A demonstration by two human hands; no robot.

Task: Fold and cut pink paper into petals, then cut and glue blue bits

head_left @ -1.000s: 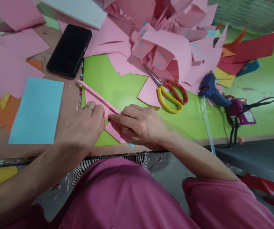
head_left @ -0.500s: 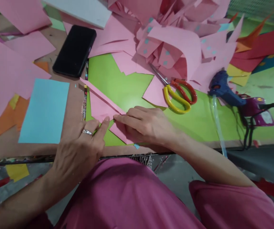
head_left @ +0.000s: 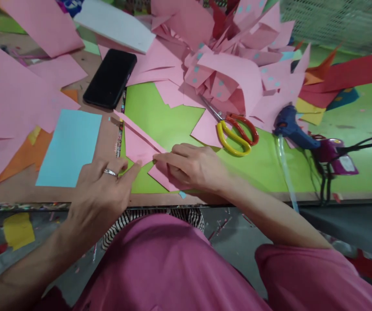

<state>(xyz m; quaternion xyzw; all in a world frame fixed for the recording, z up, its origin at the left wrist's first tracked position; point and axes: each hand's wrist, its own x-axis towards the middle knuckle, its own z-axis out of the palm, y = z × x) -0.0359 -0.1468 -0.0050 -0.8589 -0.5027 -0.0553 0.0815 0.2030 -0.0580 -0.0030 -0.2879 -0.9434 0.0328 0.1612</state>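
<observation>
A folded sheet of pink paper [head_left: 137, 144] lies on the green mat, with a narrow strip turned over along its slanting upper edge. My right hand [head_left: 197, 168] bears down on its right part, fingers bent and close together over the fold; that end of the sheet is partly hidden. My left hand [head_left: 103, 183], with a ring on one finger, rests at the paper's lower left edge. Its index finger stretches out to touch the sheet, while the other fingers bend loosely and hold nothing I can see. The left thumb is hidden.
Scissors [head_left: 233, 131] with red and yellow handles lie beyond my right hand. A blue glue gun [head_left: 294, 127] with a glue stick is farther right. Left are a black phone [head_left: 110, 78] and a light blue sheet [head_left: 71, 149]. Pink cut papers [head_left: 240, 65] pile up at the back.
My left hand has drawn back slightly to the left along the paper's lower edge. My right hand stays on the fold. The whole view has shifted a little.
</observation>
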